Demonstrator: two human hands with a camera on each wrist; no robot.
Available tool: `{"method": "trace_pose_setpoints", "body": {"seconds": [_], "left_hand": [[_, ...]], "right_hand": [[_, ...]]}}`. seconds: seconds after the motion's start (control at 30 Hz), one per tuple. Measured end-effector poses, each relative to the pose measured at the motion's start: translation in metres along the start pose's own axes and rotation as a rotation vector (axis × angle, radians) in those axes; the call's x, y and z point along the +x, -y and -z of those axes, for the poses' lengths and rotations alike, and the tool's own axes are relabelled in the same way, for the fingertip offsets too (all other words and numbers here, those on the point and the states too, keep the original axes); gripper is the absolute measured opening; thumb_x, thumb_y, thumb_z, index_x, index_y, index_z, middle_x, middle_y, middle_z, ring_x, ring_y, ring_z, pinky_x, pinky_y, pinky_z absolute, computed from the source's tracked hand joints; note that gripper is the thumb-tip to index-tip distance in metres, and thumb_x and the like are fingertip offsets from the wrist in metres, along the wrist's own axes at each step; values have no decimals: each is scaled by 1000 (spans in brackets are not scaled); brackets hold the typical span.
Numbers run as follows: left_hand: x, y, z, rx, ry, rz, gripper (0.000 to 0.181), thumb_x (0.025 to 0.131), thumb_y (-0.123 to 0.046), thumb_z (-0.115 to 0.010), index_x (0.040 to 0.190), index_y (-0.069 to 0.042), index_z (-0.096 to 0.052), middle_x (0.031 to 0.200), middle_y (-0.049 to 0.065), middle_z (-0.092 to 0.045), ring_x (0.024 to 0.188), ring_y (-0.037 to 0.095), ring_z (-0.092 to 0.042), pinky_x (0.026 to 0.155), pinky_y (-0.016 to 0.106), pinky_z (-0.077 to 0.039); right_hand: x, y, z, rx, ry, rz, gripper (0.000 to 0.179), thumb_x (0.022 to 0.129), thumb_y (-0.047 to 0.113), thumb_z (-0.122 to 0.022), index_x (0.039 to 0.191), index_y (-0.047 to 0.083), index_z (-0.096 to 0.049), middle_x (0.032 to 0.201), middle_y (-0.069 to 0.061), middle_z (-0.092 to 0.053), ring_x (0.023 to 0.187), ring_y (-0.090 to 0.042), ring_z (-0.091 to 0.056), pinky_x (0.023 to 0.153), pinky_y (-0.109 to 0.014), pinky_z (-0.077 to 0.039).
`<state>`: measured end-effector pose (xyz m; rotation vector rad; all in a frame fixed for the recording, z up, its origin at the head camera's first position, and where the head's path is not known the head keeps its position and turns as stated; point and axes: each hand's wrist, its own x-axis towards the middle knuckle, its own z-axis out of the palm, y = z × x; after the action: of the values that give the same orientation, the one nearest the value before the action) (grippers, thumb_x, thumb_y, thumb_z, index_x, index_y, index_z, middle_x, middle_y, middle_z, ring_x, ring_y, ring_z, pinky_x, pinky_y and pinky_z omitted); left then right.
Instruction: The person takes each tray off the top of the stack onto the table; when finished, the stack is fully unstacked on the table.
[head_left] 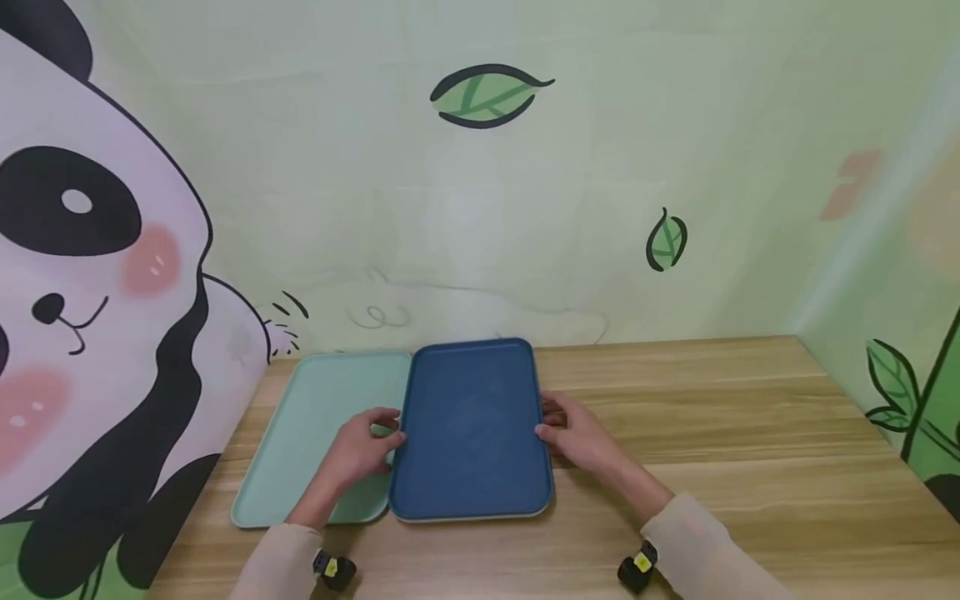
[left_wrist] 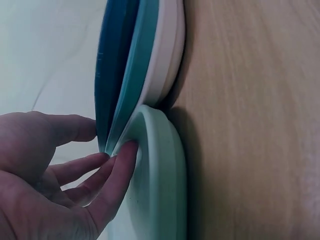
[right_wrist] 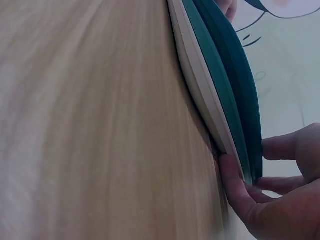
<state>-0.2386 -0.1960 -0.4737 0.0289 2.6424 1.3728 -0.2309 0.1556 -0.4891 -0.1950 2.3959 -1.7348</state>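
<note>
A dark blue rectangular tray (head_left: 472, 417) lies on top of a stack, over a teal tray (left_wrist: 138, 65) and pale cream layers (left_wrist: 162, 55) seen edge-on in the wrist views. My left hand (head_left: 356, 450) grips its left side, thumb on the blue rim and fingertips lower at the stack's edge. Opposite, my right hand (head_left: 581, 433) holds the right side, thumb against the blue rim and one finger reaching down to the pale layers. A mint green tray (head_left: 322, 396) lies flat beside the stack, partly under my left hand.
Everything sits on a wood-grain table (head_left: 697, 417). A pale green wall covering (head_left: 360, 183) with leaf drawings rises at the table's back edge. At the left stands a panda picture (head_left: 240, 325). Each wrist wears a small black camera (head_left: 335, 572).
</note>
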Motion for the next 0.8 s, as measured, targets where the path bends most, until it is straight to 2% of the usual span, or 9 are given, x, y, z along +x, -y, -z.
{"method": "trace_pose_setpoints", "body": {"seconds": [0.27, 0.43, 0.5, 0.6, 0.7, 0.8], "left_hand": [[7, -3, -3, -19, 16, 3, 47, 99, -6, -70, 144, 3, -59, 129, 20, -62, 95, 25, -70, 68, 39, -65], [8, 1, -1, -47, 42, 11, 49, 100, -7, -69, 146, 3, -57, 130, 21, -60, 97, 25, -69, 70, 40, -65], [7, 1, 0, -57, 57, 9, 49, 101, -7, -69, 147, 3, -56, 130, 21, -58, 98, 26, -68, 71, 40, -65], [6, 2, 2, -63, 81, 0, 50, 102, -6, -68, 149, 4, -53, 130, 22, -57, 100, 26, -67, 71, 41, -65], [6, 2, 4, -62, 94, 1, 51, 102, -4, -67, 150, 4, -51, 130, 22, -55, 100, 27, -66, 72, 41, -65], [6, 2, 5, -59, 99, 3, 52, 102, -4, -66, 151, 4, -49, 131, 22, -54, 100, 27, -66, 72, 41, -65]], "right_hand": [[1, 3, 0, -144, -44, 20, 57, 99, 1, -68, 152, -9, -48, 140, -24, -62, 122, -36, -64, 89, -39, -63], [1, 9, -1, -289, -39, 127, 57, 95, -2, -67, 148, -15, -49, 137, -29, -64, 120, -39, -66, 98, -48, -59], [1, 12, -1, -354, -54, 173, 56, 93, -2, -66, 145, -16, -52, 132, -30, -65, 114, -38, -67, 98, -50, -58], [1, 16, -2, -419, -90, 185, 56, 91, 0, -66, 143, -18, -54, 125, -29, -64, 105, -35, -64, 94, -51, -56], [2, 21, -4, -411, -121, 153, 54, 94, 3, -66, 143, -17, -54, 117, -24, -62, 98, -31, -61, 88, -47, -56], [3, 28, -5, -297, -120, 92, 51, 100, 5, -65, 145, -15, -54, 111, -20, -63, 93, -26, -62, 81, -40, -57]]}}
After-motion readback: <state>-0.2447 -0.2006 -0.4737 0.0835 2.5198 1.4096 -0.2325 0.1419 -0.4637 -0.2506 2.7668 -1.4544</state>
